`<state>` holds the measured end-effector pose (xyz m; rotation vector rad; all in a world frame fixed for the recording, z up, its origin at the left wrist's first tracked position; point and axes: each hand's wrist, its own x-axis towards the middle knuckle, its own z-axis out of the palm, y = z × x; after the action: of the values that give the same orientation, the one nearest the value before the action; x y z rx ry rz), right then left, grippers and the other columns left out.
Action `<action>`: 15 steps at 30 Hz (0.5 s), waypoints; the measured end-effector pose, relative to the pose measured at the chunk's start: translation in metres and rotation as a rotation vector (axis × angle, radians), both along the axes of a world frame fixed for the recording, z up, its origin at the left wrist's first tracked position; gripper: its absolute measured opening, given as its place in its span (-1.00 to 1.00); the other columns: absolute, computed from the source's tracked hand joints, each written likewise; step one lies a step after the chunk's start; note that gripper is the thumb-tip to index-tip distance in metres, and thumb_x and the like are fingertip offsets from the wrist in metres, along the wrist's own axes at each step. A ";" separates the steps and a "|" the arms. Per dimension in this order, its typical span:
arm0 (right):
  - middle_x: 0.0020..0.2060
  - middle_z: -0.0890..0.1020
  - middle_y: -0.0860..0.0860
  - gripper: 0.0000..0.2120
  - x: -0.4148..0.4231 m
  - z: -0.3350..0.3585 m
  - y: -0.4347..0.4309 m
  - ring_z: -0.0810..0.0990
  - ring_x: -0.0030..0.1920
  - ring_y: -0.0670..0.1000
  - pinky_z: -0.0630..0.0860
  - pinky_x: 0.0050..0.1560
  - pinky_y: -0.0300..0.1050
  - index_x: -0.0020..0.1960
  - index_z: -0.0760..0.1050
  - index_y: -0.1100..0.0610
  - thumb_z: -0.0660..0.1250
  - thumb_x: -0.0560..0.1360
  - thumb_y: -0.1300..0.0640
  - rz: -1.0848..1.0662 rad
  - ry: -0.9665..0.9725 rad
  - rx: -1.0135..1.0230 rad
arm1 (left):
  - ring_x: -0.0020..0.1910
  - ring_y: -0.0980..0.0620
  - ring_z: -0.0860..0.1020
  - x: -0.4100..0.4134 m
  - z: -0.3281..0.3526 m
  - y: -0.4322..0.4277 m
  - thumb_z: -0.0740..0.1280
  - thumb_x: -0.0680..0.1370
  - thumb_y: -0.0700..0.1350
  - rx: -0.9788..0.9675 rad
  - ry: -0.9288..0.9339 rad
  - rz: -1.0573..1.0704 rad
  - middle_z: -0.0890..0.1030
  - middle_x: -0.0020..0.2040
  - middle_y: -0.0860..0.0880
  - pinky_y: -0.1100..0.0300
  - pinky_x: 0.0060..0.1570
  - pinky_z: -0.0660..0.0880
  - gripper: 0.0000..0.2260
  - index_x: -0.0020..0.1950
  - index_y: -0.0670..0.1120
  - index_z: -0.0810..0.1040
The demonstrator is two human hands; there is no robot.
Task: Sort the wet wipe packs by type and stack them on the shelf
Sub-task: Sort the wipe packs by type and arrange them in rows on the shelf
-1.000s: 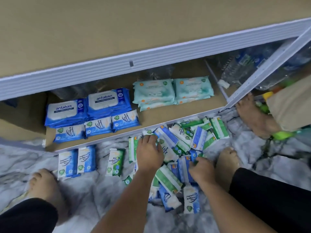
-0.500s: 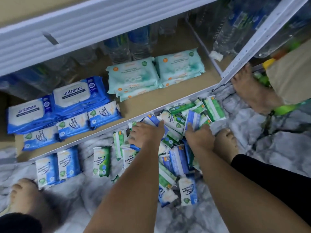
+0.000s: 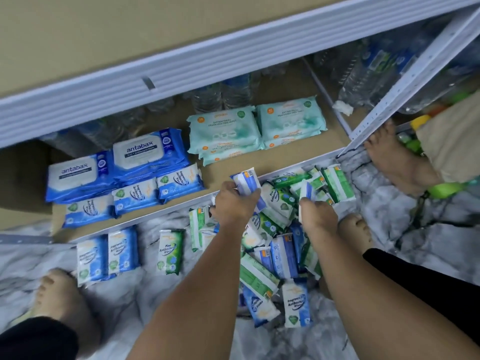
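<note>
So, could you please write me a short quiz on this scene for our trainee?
1. True or false: in the picture, the antabax packs lie right of the teal stacks.
2. The left hand holds a pack of which colour? A green, B blue, C teal.
3. How many teal stacks sit on the shelf?
Key: 1 false, they lie to the left; 2 B; 3 two.
</note>
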<state>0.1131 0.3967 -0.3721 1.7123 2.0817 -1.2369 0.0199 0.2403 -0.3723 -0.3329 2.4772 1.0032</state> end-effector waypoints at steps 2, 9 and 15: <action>-0.24 0.55 0.10 -0.64 -0.002 0.018 -0.010 0.52 -0.24 0.13 0.34 -0.31 -0.07 -0.08 0.54 0.26 0.19 0.59 -0.03 -0.035 0.089 -0.021 | -0.04 0.05 0.60 0.002 0.019 -0.012 0.54 0.33 0.26 0.226 0.023 0.004 0.58 -0.07 0.14 0.01 0.06 0.56 -0.50 0.12 0.03 0.52; -0.10 0.50 0.18 -0.83 0.009 0.082 -0.061 0.45 -0.08 0.08 0.38 -0.06 -0.08 -0.05 0.44 0.19 0.14 0.64 0.15 -0.163 0.359 -0.345 | 0.04 -0.13 0.64 0.032 0.091 -0.088 0.52 0.48 -0.21 0.901 -0.233 0.178 0.60 0.15 -0.15 -0.10 0.15 0.60 -0.64 0.24 -0.07 0.56; 0.03 0.61 0.25 -0.67 0.025 0.094 -0.091 0.61 -0.03 0.24 0.56 0.06 0.28 0.23 0.48 0.21 0.04 0.59 0.21 -0.048 0.426 -0.397 | 0.15 -0.27 0.56 0.082 0.127 -0.155 0.38 0.50 -0.21 1.302 -0.359 0.377 0.60 0.22 -0.21 -0.27 0.21 0.43 -0.56 0.37 0.04 0.50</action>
<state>0.1385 0.3060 -0.2778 1.4178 1.8180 -2.0146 0.1023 0.0851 -0.2450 -0.4571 1.0748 2.1826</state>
